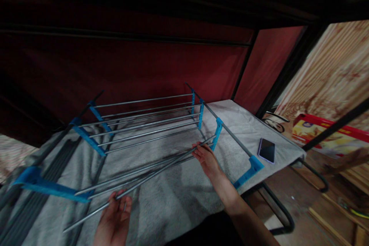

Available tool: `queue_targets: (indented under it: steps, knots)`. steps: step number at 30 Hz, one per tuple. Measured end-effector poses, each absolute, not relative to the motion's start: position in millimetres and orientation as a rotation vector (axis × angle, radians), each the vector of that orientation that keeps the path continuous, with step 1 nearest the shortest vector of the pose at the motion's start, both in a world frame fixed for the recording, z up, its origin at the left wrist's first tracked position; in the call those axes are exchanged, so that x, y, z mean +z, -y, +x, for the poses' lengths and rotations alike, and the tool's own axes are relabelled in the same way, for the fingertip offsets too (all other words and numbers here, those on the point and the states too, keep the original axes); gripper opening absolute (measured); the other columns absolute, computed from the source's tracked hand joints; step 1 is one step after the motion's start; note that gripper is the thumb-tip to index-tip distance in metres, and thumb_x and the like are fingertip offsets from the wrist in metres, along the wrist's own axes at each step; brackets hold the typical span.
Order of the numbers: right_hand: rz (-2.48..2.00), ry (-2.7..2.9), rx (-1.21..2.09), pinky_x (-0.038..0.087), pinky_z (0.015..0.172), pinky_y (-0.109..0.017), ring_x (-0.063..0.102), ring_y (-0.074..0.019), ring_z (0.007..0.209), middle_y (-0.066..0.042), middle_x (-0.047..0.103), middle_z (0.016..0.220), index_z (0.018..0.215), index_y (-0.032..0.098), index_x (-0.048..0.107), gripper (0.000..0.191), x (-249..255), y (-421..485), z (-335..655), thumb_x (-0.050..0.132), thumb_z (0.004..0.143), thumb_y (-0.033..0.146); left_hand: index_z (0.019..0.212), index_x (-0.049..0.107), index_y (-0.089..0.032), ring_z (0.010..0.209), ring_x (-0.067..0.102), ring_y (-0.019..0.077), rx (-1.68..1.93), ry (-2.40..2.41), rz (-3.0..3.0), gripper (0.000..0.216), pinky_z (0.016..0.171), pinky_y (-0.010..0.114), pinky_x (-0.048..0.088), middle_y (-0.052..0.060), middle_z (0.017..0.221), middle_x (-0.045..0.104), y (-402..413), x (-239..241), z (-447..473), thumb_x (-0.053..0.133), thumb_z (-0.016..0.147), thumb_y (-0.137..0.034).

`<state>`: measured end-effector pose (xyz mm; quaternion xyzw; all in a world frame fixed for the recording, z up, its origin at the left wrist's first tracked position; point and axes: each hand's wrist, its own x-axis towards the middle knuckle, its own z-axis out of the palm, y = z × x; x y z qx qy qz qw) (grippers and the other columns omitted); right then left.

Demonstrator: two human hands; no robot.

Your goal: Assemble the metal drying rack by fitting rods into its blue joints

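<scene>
A shoe-rack frame of grey metal rods (144,123) and blue plastic brackets (218,130) lies on a grey towel-covered bed (178,192). My right hand (206,159) grips the far ends of several loose rods near a blue bracket. My left hand (115,217) is closed round the near end of one loose rod (138,184) at the bottom of the view. The loose rods run diagonally between both hands. One shelf of rods is fitted between the blue side pieces farther back.
A dark phone (266,150) lies on the towel at the right. A blue bracket (248,171) sits at the bed's edge. Red fabric walls (144,69) and black frame tubes surround the bed. A red and yellow box (328,134) stands at the right.
</scene>
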<state>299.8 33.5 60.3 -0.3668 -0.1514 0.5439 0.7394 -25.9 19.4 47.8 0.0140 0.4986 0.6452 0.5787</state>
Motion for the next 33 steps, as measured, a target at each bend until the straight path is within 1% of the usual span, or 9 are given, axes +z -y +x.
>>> queue_targets:
  steps: [4,8,12,14,18,20,26,29,33]
  knots:
    - [-0.826,0.376,1.242,0.056,0.095,-0.043,0.072,-0.0212,0.094,-0.003,0.078,0.094,0.086,0.025,0.074,0.018,60,-28,298,0.086,0.073,0.031,0.085,0.072,-0.019,0.074,0.066,0.0107,1.601,-1.155,0.093,0.011,0.072,0.024,0.055,-0.003,0.083,0.073,-13,54,-22,0.063,0.088,-0.014]
    - [-0.907,0.419,1.235,0.055,0.099,-0.047,0.073,-0.0209,0.092,-0.001,0.078,0.092,0.084,0.027,0.076,0.018,52,-25,301,0.086,0.071,0.03,0.086,0.072,-0.02,0.074,0.067,0.0111,1.694,-1.142,0.179,0.003,0.074,0.025,0.053,-0.001,0.087,0.074,-2,66,-15,0.074,0.084,-0.019]
    - [-0.918,0.45,1.239,0.055,0.1,-0.047,0.073,-0.0187,0.09,0.002,0.077,0.089,0.079,0.03,0.075,0.02,44,-35,302,0.088,0.065,0.027,0.091,0.072,-0.019,0.076,0.067,0.0128,1.789,-1.113,0.242,0.026,0.071,0.026,0.05,0.002,0.091,0.074,-2,72,-19,0.086,0.073,-0.031]
    - [-0.916,0.462,1.251,0.056,0.099,-0.047,0.073,-0.019,0.091,0.002,0.077,0.089,0.079,0.031,0.075,0.021,43,-36,300,0.089,0.063,0.026,0.092,0.072,-0.019,0.078,0.066,0.0129,1.826,-1.089,0.262,0.031,0.071,0.026,0.05,0.003,0.093,0.074,-2,75,-23,0.089,0.07,-0.033]
    - [-0.943,0.436,1.23,0.059,0.096,-0.047,0.073,-0.0202,0.091,0.001,0.077,0.09,0.075,0.03,0.075,0.019,44,-33,295,0.088,0.063,0.025,0.091,0.074,-0.02,0.079,0.064,0.0127,1.842,-1.074,0.309,0.022,0.072,0.026,0.048,0.002,0.09,0.072,-3,81,-27,0.084,0.075,-0.032]
    - [-0.979,0.444,1.223,0.059,0.096,-0.047,0.073,-0.0203,0.091,0.0,0.077,0.09,0.077,0.03,0.075,0.018,42,-29,296,0.087,0.065,0.025,0.093,0.074,-0.021,0.08,0.064,0.0132,1.842,-1.065,0.35,0.02,0.074,0.026,0.048,0.002,0.091,0.071,-4,83,-29,0.082,0.078,-0.031]
    - [-1.044,0.447,1.243,0.06,0.096,-0.045,0.073,-0.021,0.088,-0.003,0.076,0.088,0.08,0.028,0.077,0.018,28,-22,308,0.085,0.064,0.028,0.095,0.075,-0.019,0.078,0.063,0.0128,1.819,-1.028,0.406,0.03,0.073,0.027,0.048,0.003,0.092,0.07,-7,85,-27,0.086,0.073,-0.035]
    - [-1.036,0.402,1.259,0.061,0.094,-0.042,0.073,-0.0192,0.089,-0.002,0.076,0.091,0.081,0.028,0.076,0.017,25,-21,311,0.084,0.066,0.026,0.099,0.075,-0.018,0.078,0.064,0.0133,1.8,-1.019,0.39,0.033,0.074,0.028,0.049,0.004,0.091,0.071,-9,85,-27,0.085,0.075,-0.038]
    - [-1.016,0.314,1.271,0.062,0.087,-0.036,0.072,-0.0158,0.084,0.001,0.074,0.083,0.078,0.027,0.074,0.015,24,-20,311,0.085,0.067,0.026,0.102,0.073,-0.019,0.082,0.067,0.0154,1.85,-1.01,0.363,0.033,0.076,0.029,0.051,0.005,0.093,0.074,-11,83,-35,0.082,0.078,-0.039]
